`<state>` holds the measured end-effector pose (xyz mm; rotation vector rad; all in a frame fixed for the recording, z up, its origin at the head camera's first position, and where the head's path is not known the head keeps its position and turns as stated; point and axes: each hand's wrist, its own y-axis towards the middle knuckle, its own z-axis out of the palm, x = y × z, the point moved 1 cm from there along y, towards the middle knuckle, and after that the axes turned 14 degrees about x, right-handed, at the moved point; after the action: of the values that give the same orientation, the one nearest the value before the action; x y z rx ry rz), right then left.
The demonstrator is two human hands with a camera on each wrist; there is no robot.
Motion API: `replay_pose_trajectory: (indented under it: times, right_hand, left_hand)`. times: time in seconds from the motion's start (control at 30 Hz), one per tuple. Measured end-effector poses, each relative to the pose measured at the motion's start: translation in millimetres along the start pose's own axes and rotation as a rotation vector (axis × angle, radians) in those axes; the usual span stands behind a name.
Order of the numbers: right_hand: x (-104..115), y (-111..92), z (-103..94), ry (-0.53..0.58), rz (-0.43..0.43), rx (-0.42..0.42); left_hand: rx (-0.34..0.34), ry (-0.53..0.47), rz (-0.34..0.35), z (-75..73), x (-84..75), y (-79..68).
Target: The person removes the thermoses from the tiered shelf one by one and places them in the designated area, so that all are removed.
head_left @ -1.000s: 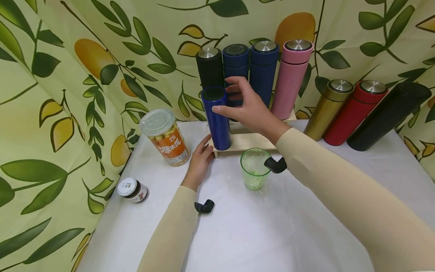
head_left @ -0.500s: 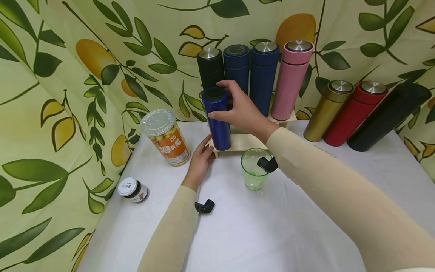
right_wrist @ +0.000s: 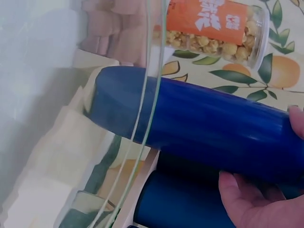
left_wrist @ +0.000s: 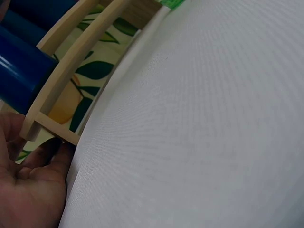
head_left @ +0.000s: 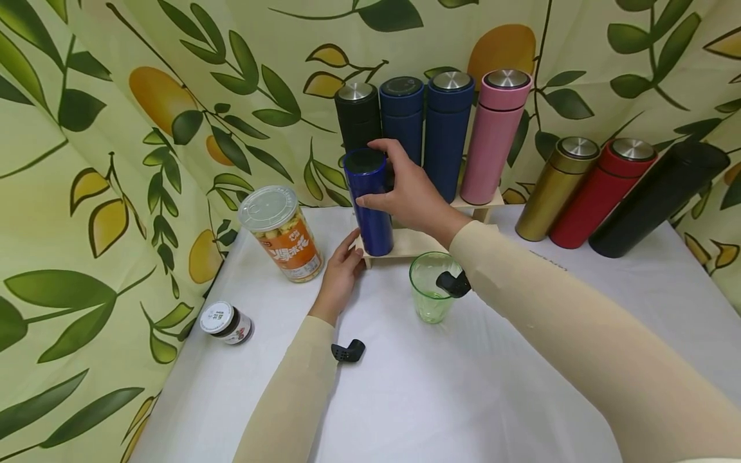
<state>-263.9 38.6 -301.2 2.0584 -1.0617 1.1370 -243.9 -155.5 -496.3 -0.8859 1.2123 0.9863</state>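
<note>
A glossy blue thermos (head_left: 377, 228) with a dark lid stands upright on the left end of the wooden stand's lower step (head_left: 412, 243). My right hand (head_left: 412, 190) holds its upper part from the right, thumb across the front; in the head view most of the fingers are hidden behind it. In the right wrist view the thermos (right_wrist: 213, 126) lies between the thumb and fingers. My left hand (head_left: 340, 273) grips the left end of the stand; the left wrist view shows fingers around its end leg (left_wrist: 57, 128).
A black thermos (head_left: 356, 116), two navy ones and a pink one (head_left: 494, 141) stand on the upper step. Gold, red (head_left: 602, 193) and black bottles stand right. A green glass (head_left: 433, 308) stands in front, under my right wrist. Leftward are a popcorn tub (head_left: 289, 247) and a jar (head_left: 231, 325).
My right hand has moved left and slightly down onto the blue thermos, its thumb and fingers now against it. The thermos and my left hand have stayed in place.
</note>
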Motion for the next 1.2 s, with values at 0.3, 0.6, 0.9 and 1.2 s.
replay_pose_trajectory:
  times: [0.3,0.6,0.9,1.2]
  right_hand:
    - [2.5,-2.4,-1.8,0.003,0.034,-0.011]
    - [15.0,-8.9,-16.0,0.002,-0.01,-0.082]
    - [23.6,-25.0,-38.9,0.129,-0.017,-0.172]
    - [30.9,-52.6,-65.5,0.161,-0.036,-0.274]
  left_hand:
    - [0.003,0.008,-0.005,0.6,-0.3,-0.4]
    - [0.01,-0.039,0.022,2.6,0.1,0.8]
    - [0.012,-0.03,0.037,2.9,-1.1,-1.0]
    - [-0.004,-0.016,0.031,3.6,-0.9,-1.3]
